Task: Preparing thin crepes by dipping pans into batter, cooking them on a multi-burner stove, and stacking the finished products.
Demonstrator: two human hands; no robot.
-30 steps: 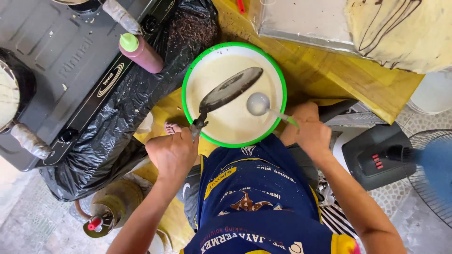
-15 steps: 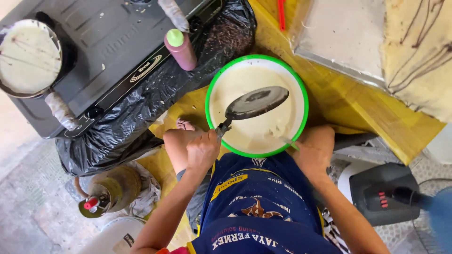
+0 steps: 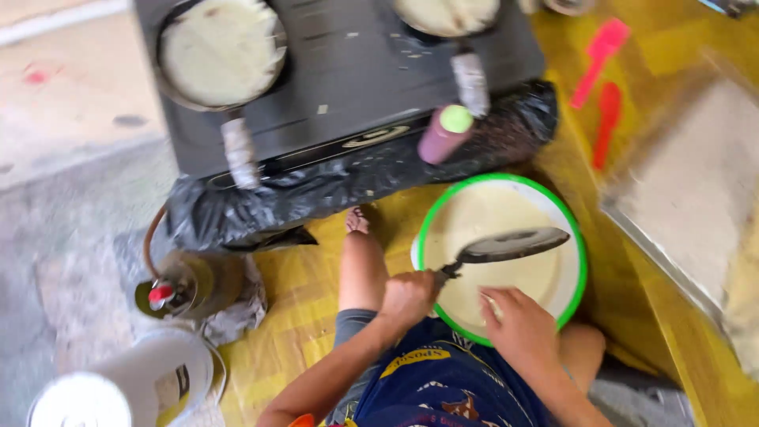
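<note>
Standing far left: white bucket (image 3: 150, 379), gas cylinder (image 3: 178, 289) by stove (image 3: 348, 71) corner. Stove pans (image 3: 221, 51) already spread with pale batter. Left hand (image 3: 407, 296) fisted on handle of dark flat pan (image 3: 510, 245), held over green-rimmed batter basin (image 3: 569, 229), pan face bare. Right hand (image 3: 518, 320) curled at basin near rim; what it grips, cannot tell. Bottle (image 3: 444, 133) near basin's far edge; open yellow mat left of knee; tray (image 3: 680, 213) crowds right.

Green-rimmed bowl (image 3: 577, 237) — apparently cream batter (image 3: 490, 221)

yellow mat (image 3: 300, 277) bears green-rimmed basin (image 3: 581, 261), red spatulas (image 3: 598, 49).
</note>
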